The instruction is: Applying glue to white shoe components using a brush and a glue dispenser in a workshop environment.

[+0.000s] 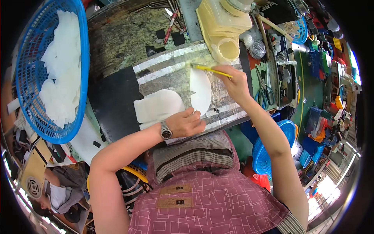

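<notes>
While our half-open left hand (183, 124) is resting on white pieces (157, 103) near the front edge of the surface (113, 105), probably steadying them, our right hand (238, 82) is pinching a yellow tool (212, 70) over the curved piece (200, 91).

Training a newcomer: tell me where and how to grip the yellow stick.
Probably best to pinch the yellow stick near its right end, from the right, as the right hand does: it's slim, and its left tip lies by the half-round white piece.

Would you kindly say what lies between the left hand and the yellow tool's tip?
In the head view, a white half-round piece lies there.
</notes>
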`<state>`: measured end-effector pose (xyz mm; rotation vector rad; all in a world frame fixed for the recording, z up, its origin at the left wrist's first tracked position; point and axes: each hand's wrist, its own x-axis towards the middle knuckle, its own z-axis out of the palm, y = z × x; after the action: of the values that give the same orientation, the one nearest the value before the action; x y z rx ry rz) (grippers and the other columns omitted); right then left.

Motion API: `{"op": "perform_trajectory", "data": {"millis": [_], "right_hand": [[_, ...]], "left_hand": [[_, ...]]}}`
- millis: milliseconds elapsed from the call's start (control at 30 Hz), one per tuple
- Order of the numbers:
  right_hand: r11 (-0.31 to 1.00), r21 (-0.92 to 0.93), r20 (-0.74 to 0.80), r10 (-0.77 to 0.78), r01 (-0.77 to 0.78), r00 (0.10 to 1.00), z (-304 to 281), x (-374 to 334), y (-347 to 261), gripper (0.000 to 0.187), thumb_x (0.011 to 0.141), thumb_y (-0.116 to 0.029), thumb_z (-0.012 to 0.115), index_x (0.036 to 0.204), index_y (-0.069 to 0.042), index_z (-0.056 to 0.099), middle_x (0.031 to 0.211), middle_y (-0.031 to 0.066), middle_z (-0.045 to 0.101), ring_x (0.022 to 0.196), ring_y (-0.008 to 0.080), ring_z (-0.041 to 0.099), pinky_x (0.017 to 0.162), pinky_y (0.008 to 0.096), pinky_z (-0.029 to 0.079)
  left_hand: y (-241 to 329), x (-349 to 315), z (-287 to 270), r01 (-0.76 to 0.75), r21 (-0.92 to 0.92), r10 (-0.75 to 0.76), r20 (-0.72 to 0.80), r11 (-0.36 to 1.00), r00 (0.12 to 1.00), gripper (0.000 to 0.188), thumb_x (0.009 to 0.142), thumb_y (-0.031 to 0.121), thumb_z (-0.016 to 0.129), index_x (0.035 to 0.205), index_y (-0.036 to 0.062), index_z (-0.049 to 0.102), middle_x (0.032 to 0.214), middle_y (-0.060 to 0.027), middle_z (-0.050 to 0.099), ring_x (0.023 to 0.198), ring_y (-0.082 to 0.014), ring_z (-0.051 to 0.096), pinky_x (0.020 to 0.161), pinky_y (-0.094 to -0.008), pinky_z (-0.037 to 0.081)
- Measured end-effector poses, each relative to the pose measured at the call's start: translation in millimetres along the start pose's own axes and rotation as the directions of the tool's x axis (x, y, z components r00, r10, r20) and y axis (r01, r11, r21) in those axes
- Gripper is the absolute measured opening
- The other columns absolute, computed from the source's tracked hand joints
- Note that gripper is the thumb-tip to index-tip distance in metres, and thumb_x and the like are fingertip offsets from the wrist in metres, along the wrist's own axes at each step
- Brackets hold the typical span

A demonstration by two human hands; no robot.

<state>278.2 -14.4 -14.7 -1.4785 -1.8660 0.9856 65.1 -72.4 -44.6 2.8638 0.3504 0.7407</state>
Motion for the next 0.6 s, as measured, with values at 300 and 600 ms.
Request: {"op": "perform_trajectory", "data": {"millis": [300,600], "right_hand": [[0.990,-0.138,0.091,0.053,-0.040,0.994,-10,-19,18,0.016,0.077,-0.007,0.055,0.091,-0.005,0.062,0.083,0.0125,0.062,0.071,0.0247,0.060,0.061,0.0308,0.047],[0.678,0.717,-0.227,0.448,-0.163,0.865,-71,-62,23,0.015,0.087,-0.014,0.050,0.092,-0.001,0.054,0.078,0.0068,0.060,0.064,0.0112,0.056,0.058,0.0235,0.045]], "left_hand": [[4,-7,9,-0.006,0.049,0.006,0.004,0.999,1.000,0.010,0.067,0.012,0.052,0.076,0.0101,0.048,0.067,0.0005,0.046,0.079,-0.0163,0.048,0.072,-0.0270,0.038],[-20,-32,-153,0.369,0.252,-0.274,-0.342,0.895,0.899,0.010,0.062,0.015,0.056,0.069,0.0112,0.051,0.075,-0.0020,0.052,0.068,-0.0193,0.050,0.059,-0.0324,0.043]]}}
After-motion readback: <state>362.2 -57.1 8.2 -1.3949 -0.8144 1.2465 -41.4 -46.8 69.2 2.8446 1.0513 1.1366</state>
